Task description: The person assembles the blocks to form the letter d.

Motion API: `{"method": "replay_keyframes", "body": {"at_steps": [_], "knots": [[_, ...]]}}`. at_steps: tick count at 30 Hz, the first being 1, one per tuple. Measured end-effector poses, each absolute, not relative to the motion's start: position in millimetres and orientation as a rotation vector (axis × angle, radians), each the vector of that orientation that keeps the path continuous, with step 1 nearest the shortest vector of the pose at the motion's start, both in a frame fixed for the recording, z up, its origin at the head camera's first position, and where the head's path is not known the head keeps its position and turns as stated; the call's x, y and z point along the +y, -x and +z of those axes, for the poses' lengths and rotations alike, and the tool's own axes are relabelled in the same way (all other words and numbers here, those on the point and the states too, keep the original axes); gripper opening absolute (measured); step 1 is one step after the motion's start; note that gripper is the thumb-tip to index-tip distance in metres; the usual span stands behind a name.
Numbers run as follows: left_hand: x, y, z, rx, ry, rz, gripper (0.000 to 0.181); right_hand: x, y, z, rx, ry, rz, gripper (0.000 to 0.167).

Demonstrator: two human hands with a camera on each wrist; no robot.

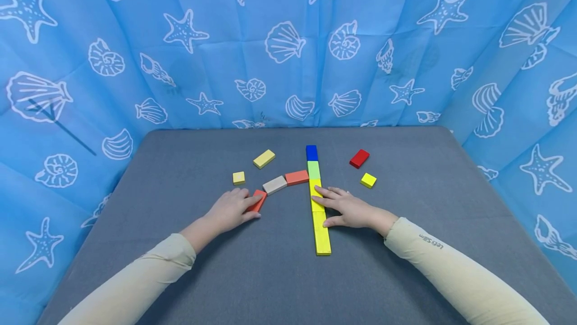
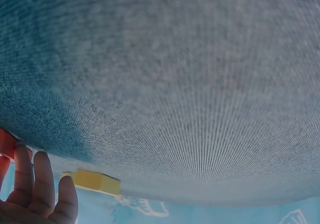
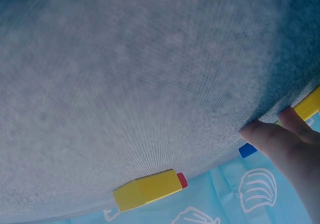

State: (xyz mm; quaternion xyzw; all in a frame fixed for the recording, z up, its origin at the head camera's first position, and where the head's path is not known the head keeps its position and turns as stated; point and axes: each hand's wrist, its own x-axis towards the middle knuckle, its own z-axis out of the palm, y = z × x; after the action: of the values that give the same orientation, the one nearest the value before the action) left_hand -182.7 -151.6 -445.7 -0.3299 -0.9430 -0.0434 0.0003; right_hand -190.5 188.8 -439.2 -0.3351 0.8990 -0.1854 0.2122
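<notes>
My left hand (image 1: 231,210) pinches an orange wooden block (image 1: 259,201) between index finger and thumb; the other fingers hide part of its left side. This block meets a beige block (image 1: 275,185), followed by a second orange block (image 1: 297,178), forming a bent line. That line reaches an upright row: a blue block (image 1: 312,152), a light green block (image 1: 313,170) and two long yellow blocks (image 1: 322,235). Across the upper yellow block rest the extended fingers of my right hand (image 1: 349,209), its thumb near the joint between the two yellow ones.
Left of the row lie a pale yellow block (image 1: 264,158) and a small pale yellow block (image 1: 239,178). To the right are a red block (image 1: 359,158) and a small yellow block (image 1: 368,180). A blue shell-patterned curtain (image 1: 288,64) borders the grey table (image 1: 203,275).
</notes>
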Motion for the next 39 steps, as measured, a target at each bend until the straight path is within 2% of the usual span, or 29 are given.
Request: {"method": "replay_keyframes", "body": {"at_steps": [39], "knots": [[-148.2,185.0,-442.6,-3.028,0.979,-0.115,0.048,187.9,191.3,-439.6,2.497,0.929,-0.510,0.070]]}}
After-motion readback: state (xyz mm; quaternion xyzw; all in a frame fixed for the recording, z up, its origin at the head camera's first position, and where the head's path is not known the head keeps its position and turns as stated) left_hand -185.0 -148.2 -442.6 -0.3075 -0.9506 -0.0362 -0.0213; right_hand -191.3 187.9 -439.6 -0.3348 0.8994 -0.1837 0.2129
